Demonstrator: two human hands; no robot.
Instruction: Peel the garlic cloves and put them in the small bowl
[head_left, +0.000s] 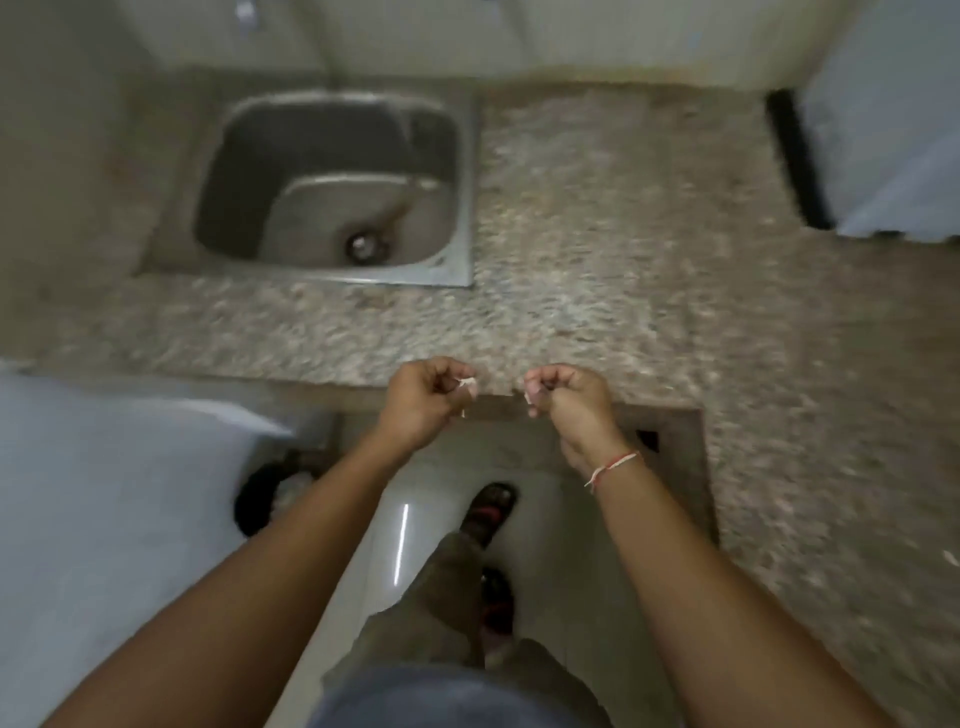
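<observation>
The left hand (426, 397) has its fingers curled, pinching a pale, papery scrap of garlic skin (468, 383) at the fingertips. The right hand (566, 397), apart from it, is likewise curled round a small whitish piece (531, 395), too blurred to identify. Both hover over the speckled counter (597, 249) edge, near the steel sink (447, 156)

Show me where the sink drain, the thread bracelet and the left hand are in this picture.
sink drain (362, 246): head view, on the dark round opening in the basin floor.
thread bracelet (613, 464): head view, on the red and white strand at the right wrist.
left hand (426, 402): head view, on the back of the hand.
</observation>
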